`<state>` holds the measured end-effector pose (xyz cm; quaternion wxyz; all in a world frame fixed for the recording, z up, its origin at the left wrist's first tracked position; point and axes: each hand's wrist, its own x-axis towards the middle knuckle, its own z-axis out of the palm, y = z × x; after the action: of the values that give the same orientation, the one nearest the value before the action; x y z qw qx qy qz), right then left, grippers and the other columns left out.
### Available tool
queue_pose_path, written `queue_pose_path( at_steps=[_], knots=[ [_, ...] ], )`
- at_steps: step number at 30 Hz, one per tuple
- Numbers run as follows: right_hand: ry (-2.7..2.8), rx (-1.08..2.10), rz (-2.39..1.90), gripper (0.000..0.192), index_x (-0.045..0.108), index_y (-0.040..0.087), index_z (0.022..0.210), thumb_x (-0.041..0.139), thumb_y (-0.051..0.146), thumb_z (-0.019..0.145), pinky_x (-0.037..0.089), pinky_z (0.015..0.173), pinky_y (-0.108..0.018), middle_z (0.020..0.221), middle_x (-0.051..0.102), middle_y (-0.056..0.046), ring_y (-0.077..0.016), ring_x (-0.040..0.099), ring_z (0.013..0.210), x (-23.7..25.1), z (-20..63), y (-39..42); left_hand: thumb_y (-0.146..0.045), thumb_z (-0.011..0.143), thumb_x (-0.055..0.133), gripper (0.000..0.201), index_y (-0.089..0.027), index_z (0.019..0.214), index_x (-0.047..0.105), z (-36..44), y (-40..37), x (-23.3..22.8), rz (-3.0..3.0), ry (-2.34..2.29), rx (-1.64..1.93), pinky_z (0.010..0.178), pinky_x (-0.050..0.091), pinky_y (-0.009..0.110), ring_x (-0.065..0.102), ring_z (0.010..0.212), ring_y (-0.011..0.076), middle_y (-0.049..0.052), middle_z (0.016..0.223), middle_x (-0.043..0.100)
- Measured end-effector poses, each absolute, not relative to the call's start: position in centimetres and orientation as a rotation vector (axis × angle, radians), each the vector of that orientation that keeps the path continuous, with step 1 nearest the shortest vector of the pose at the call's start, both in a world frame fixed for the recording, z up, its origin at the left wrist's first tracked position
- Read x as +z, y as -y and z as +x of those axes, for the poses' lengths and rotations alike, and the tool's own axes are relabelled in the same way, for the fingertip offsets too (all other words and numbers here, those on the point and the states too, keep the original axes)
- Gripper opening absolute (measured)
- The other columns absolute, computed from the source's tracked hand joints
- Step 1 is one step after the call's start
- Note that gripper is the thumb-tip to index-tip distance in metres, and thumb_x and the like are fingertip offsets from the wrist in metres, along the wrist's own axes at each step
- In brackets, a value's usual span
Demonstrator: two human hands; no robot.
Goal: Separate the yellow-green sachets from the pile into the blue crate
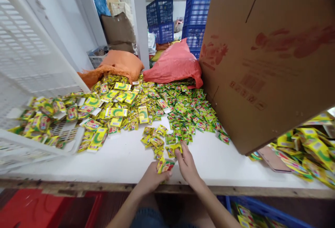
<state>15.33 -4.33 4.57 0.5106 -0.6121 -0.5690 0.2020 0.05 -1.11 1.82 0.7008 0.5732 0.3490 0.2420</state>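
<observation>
A large heap of small yellow and green sachets (146, 102) covers the far part of the white table (120, 158). My left hand (151, 178) grips a small stack of sachets (165, 165) near the table's front edge. My right hand (186, 163) rests beside that stack, its fingertips touching loose sachets (174, 148) at the edge of the heap.
A tipped white plastic crate (28, 81) spills sachets at left. A big cardboard box (267, 53) leans at right above more sachets (311, 151). Orange (117, 64) and red (175, 64) sacks and blue crates (195, 12) stand behind. A red bin (39, 209) and a blue bin (264, 210) sit below.
</observation>
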Motion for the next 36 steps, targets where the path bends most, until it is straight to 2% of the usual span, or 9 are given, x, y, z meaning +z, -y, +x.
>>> queue_pose_path(
  at_steps=[3,7,12,17,20,24,29,33,36],
  knots=[
    [1.47,0.524,-1.471,0.019,0.052,0.02,0.09,0.04,0.033,0.088,0.042,0.078,-0.029,0.089,0.055,-0.005,-0.0191,0.052,0.087,4.3,15.6,4.5,-0.039,0.064,0.069,0.031,-0.013,0.075,0.055,-0.3,1.0,1.7,1.229,-0.771,0.536,0.054,0.04,0.022,0.045,0.054,0.0096,-0.003,0.06,0.05],
    [1.281,0.59,-1.434,0.021,0.05,0.02,0.1,0.046,0.034,0.085,0.043,0.08,-0.03,0.096,0.056,-0.006,-0.0198,0.053,0.091,5.0,16.7,5.0,-0.042,0.062,0.07,0.035,-0.013,0.076,0.056,0.0,0.9,1.3,1.197,-0.764,0.529,0.054,0.041,0.023,0.047,0.054,0.0102,-0.002,0.061,0.051],
    [1.237,0.776,-1.349,0.018,0.05,0.02,0.096,0.045,0.033,0.086,0.046,0.066,-0.027,0.083,0.057,-0.003,-0.0174,0.055,0.075,5.3,16.4,4.9,-0.041,0.063,0.069,0.035,-0.013,0.078,0.056,-0.1,1.0,1.5,1.208,-0.733,0.507,0.055,0.04,0.023,0.045,0.056,0.0097,-0.002,0.063,0.051],
    [1.584,0.55,-1.517,0.008,0.052,0.019,0.086,0.045,0.022,0.084,0.043,0.076,-0.029,0.087,0.052,-0.005,-0.0186,0.051,0.084,5.3,16.1,4.8,-0.041,0.064,0.068,0.034,-0.012,0.075,0.054,-0.3,0.9,1.6,1.264,-0.726,0.515,0.053,0.039,0.022,0.041,0.056,0.0091,-0.003,0.062,0.047],
    [1.688,0.511,-1.605,0.005,0.049,0.019,0.081,0.045,0.017,0.082,0.043,0.074,-0.029,0.087,0.05,-0.005,-0.0184,0.052,0.083,5.8,16.1,4.5,-0.042,0.064,0.067,0.035,-0.012,0.075,0.053,-0.2,0.9,1.3,1.245,-0.737,0.506,0.053,0.04,0.023,0.043,0.054,0.0097,-0.003,0.061,0.048],
    [1.734,0.488,-1.684,0.008,0.048,0.02,0.077,0.045,0.013,0.08,0.043,0.072,-0.03,0.085,0.049,-0.005,-0.0185,0.052,0.081,6.9,15.7,4.3,-0.044,0.064,0.067,0.036,-0.012,0.075,0.055,-0.1,0.9,1.5,1.234,-0.732,0.514,0.054,0.041,0.024,0.045,0.054,0.0107,-0.001,0.063,0.051],
    [1.943,0.631,-1.523,0.017,0.052,0.019,0.08,0.043,0.005,0.078,0.042,0.073,-0.026,0.09,0.051,-0.004,-0.0163,0.053,0.083,9.1,15.5,4.7,-0.041,0.063,0.068,0.035,-0.012,0.077,0.057,-0.3,0.9,1.9,1.193,-0.733,0.488,0.057,0.041,0.025,0.048,0.057,0.012,0.0,0.064,0.055],
    [2.056,0.723,-1.461,0.019,0.054,0.02,0.072,0.045,0.002,0.075,0.042,0.071,-0.024,0.085,0.053,-0.002,-0.0147,0.054,0.079,10.2,16.1,4.7,-0.039,0.063,0.07,0.032,-0.012,0.077,0.059,-0.4,0.8,1.4,1.273,-0.696,0.482,0.057,0.038,0.023,0.048,0.059,0.0118,-0.001,0.065,0.056],
    [2.043,0.703,-1.494,0.021,0.057,0.02,0.075,0.045,0.003,0.075,0.041,0.07,-0.025,0.083,0.055,-0.002,-0.015,0.055,0.078,10.0,16.0,4.6,-0.039,0.065,0.068,0.031,-0.012,0.075,0.059,-0.4,0.8,1.5,1.297,-0.678,0.504,0.057,0.037,0.022,0.048,0.059,0.0118,-0.001,0.063,0.057]
  ],
)
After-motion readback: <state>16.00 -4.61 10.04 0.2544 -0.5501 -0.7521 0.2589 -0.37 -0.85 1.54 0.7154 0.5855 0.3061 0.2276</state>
